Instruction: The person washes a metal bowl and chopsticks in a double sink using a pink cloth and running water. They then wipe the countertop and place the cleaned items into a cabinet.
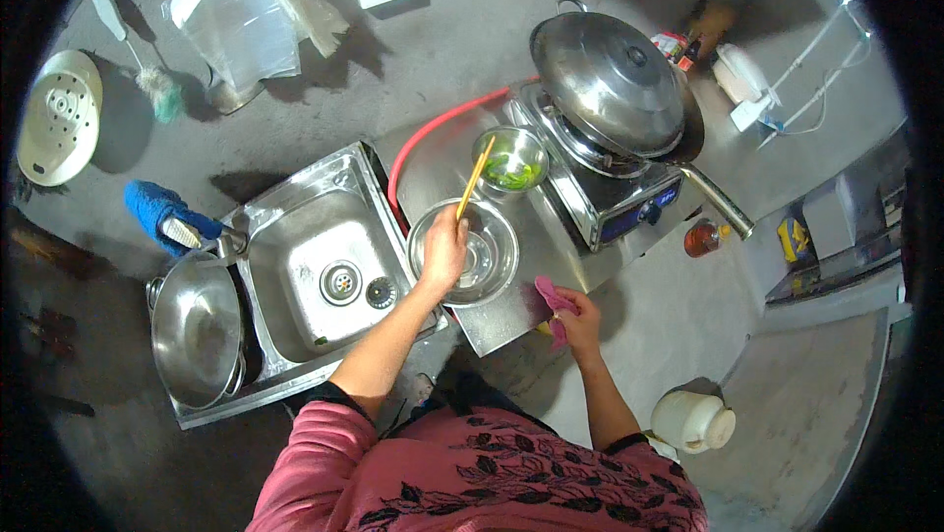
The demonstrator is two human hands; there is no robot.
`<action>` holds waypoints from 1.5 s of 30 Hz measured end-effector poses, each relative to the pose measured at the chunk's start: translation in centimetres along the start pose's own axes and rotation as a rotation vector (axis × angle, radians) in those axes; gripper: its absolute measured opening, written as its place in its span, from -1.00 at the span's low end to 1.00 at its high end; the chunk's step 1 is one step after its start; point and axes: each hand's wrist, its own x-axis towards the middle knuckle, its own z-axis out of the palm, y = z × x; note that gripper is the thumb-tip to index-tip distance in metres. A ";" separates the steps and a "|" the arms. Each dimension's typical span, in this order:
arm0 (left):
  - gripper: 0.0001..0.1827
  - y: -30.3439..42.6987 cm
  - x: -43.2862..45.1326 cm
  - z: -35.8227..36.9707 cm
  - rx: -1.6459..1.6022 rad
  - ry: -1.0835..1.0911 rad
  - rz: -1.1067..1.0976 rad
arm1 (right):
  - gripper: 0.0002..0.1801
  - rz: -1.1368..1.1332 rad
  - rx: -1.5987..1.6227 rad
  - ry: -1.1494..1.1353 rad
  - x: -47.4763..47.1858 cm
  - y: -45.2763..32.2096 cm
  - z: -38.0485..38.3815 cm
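Yellow chopsticks [476,178] stick up from my left hand [445,252], which is over a wide metal bowl [509,266] on the steel counter. Their far ends reach over a smaller steel bowl [540,145] with green vegetable pieces [511,173] in it. My right hand [579,322] grips a pink cloth [554,303] beyond the counter's front corner. A lidded wok [612,82] stands on the gas stove [634,211], right of the small bowl.
Left of the counter is a steel sink [295,274], with a large steel pan [195,333] on its left side. The wok's handle [715,200] juts out to the right. A red hose [435,119] runs behind the bowls. A pale jug [689,421] stands lower right.
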 end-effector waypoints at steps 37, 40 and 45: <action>-0.21 -5.4 -12.9 -19.3 -1.942 0.210 -0.595 | -0.89 -0.521 -0.052 -1.023 -0.5 -15.1 32.8; -0.36 -11.1 -13.4 -19.9 -1.947 0.170 -0.531 | -0.92 -0.545 -0.013 -1.121 -1.6 -13.3 33.2; -0.51 -8.0 -13.3 -22.0 -1.851 0.162 -0.677 | -0.91 -0.288 0.001 -0.817 0.4 -11.4 34.4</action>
